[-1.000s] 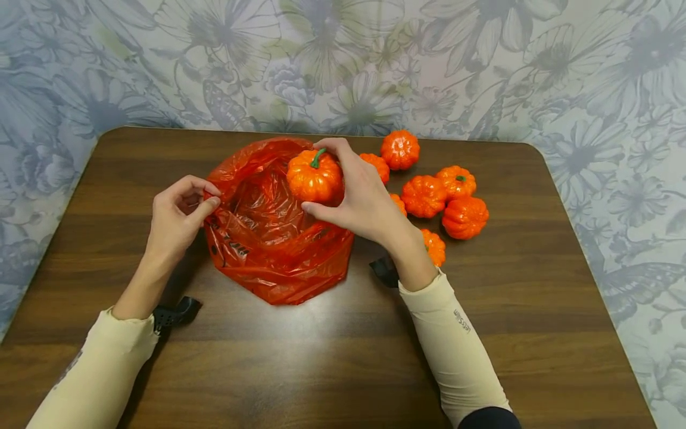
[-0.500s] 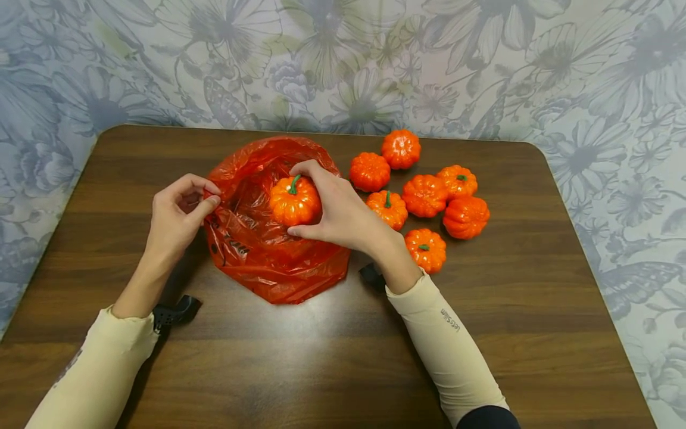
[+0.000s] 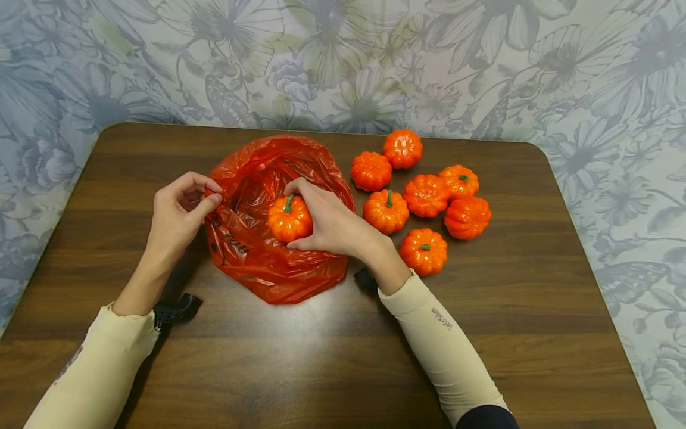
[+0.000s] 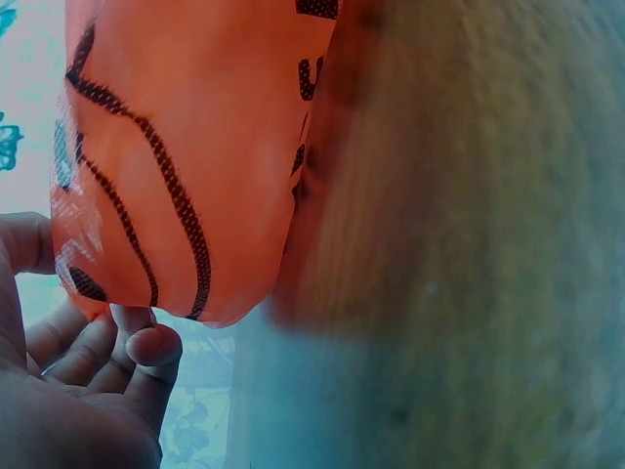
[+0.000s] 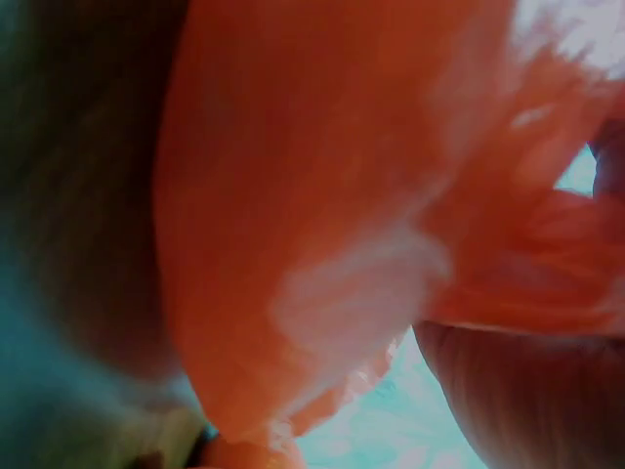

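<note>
A thin red plastic bag (image 3: 284,286) stands on the table with its mouth spread wide. At the bag's left rim, my left hand (image 3: 179,211) pinches the plastic between thumb and fingers. The left wrist view shows dark printing on the outside of the bag (image 4: 195,147) above the left hand (image 4: 88,381). My right hand (image 3: 332,223) reaches over the right rim and grips a small glossy orange pumpkin (image 3: 289,219) with a green stem, inside the bag's mouth. In the right wrist view the bag (image 5: 293,215) fills most of the picture and hides the pumpkin.
Several more small orange pumpkins (image 3: 427,195) lie grouped on the brown wooden table (image 3: 300,369) right of the bag. One pumpkin (image 3: 423,251) sits close to the right wrist. A floral-papered wall (image 3: 343,65) rises behind the table's far edge.
My right hand has moved left and toward me, lowering the pumpkin into the bag's mouth and uncovering pumpkins on the table. The left hand keeps its hold on the rim.
</note>
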The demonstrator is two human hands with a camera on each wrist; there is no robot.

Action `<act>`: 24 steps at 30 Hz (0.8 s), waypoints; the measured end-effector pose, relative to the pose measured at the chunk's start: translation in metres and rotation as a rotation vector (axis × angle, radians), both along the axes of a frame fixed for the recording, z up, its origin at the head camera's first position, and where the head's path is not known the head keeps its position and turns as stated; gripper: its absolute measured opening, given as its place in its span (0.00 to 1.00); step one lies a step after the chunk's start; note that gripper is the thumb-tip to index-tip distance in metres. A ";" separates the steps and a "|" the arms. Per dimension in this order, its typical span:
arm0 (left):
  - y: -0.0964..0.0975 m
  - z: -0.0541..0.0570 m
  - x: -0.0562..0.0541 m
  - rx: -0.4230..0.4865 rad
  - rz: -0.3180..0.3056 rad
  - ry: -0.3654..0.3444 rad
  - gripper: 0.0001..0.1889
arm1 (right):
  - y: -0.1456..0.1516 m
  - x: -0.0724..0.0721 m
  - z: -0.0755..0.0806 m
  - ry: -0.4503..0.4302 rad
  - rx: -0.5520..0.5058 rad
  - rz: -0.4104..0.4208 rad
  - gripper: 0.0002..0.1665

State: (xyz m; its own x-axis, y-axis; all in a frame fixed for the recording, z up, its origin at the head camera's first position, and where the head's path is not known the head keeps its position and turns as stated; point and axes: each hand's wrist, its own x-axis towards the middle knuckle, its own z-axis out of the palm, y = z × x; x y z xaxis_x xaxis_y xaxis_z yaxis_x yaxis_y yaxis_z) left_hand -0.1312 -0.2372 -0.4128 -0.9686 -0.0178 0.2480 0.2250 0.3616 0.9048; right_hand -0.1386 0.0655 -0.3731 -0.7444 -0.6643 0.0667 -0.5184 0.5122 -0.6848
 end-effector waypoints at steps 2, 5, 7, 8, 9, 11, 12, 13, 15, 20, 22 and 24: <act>0.000 0.000 0.000 0.003 0.000 0.003 0.07 | -0.002 0.000 -0.004 -0.003 -0.001 0.012 0.48; 0.001 0.000 -0.001 0.009 -0.001 0.005 0.07 | -0.005 0.000 -0.011 -0.008 -0.006 0.040 0.49; 0.001 0.000 -0.001 0.009 -0.002 0.007 0.07 | -0.006 0.000 -0.014 -0.014 -0.010 0.060 0.49; 0.001 0.000 -0.001 0.010 -0.004 0.007 0.07 | -0.007 0.000 -0.015 -0.017 -0.013 0.069 0.49; 0.001 0.000 0.000 0.013 -0.007 0.007 0.07 | -0.007 0.000 -0.016 -0.018 -0.013 0.077 0.49; 0.002 0.001 0.000 0.016 -0.013 0.007 0.07 | -0.007 0.000 -0.016 -0.025 -0.011 0.089 0.50; 0.002 0.001 0.000 0.020 -0.016 0.007 0.07 | -0.007 0.000 -0.016 -0.029 -0.011 0.094 0.51; 0.002 0.001 0.000 0.023 -0.019 0.007 0.07 | -0.007 0.000 -0.015 -0.033 -0.010 0.099 0.52; 0.002 0.002 -0.001 0.026 -0.022 0.007 0.07 | -0.006 0.000 -0.014 -0.036 -0.011 0.112 0.55; 0.002 0.002 -0.001 0.009 -0.016 0.005 0.06 | -0.002 -0.001 -0.011 -0.020 -0.038 0.113 0.54; 0.002 0.002 -0.001 0.003 -0.013 0.003 0.06 | -0.001 -0.002 -0.010 -0.017 -0.069 0.098 0.51; 0.002 0.002 -0.001 0.000 -0.012 0.002 0.06 | 0.001 -0.003 -0.008 -0.013 -0.108 0.080 0.48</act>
